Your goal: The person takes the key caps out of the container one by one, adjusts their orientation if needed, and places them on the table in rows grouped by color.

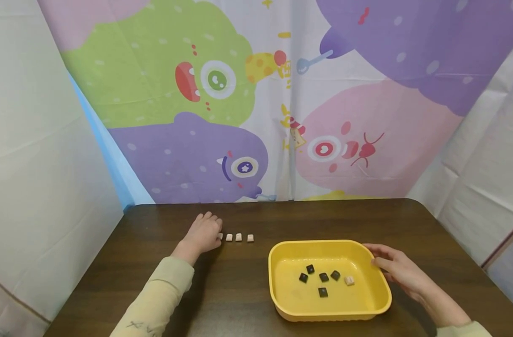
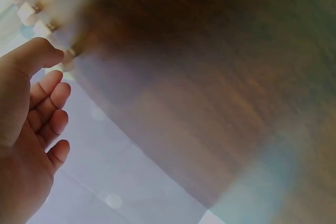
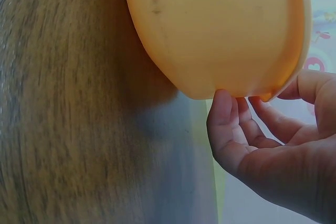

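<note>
At the left end of a row of white keycaps (image 1: 238,237), my left hand (image 1: 203,232) pinches the endmost keycap (image 2: 68,60) by its thumb tip. That keycap is mostly hidden behind the fingers in the head view. To the right, a yellow plastic basin (image 1: 324,315) sits on the table. My right hand (image 1: 401,271) grips its right rim, thumb over the edge and fingers against the outer wall. Inside the basin lie several black keycaps (image 1: 323,277), spread loosely, and one white keycap (image 1: 349,281).
A dark wooden table (image 1: 235,285) lies under everything, its back edge against a curtain (image 1: 277,154) printed with cartoon monsters. Pale cloth sheets (image 1: 50,154) hang at both sides.
</note>
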Demonstrator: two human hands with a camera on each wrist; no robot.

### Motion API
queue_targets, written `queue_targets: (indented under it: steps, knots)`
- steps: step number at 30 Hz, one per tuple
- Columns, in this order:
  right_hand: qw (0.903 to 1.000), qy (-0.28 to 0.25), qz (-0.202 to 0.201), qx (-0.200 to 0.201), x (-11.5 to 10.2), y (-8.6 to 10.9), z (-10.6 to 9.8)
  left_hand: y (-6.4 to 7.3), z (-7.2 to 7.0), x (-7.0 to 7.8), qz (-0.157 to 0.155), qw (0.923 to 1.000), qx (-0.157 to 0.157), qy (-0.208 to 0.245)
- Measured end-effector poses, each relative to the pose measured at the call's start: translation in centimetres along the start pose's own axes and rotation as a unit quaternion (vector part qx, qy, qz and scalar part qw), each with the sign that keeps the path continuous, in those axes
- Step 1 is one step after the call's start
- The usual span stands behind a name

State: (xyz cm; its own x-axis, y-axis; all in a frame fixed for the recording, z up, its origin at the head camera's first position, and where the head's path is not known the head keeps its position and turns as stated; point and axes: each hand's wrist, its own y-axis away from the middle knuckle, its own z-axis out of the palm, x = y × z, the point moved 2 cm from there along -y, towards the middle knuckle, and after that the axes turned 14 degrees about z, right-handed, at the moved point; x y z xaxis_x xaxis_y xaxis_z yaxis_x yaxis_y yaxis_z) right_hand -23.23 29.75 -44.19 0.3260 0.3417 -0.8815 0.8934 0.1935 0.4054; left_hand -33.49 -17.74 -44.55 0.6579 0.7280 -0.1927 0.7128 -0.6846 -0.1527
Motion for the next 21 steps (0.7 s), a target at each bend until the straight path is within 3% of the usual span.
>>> queue_targets:
  steps: [12,21]
  knots:
    - [1.0,0.0,0.003,0.006,-0.1,0.0,0.1,-0.8,-2.7,1.9,-0.008,0.9997,0.019,0.012]
    - [0.9998,0.003,0.014,0.009,-0.2,0.0,0.2,-1.4,-5.1,3.6,0.011,0.9981,0.058,0.017]
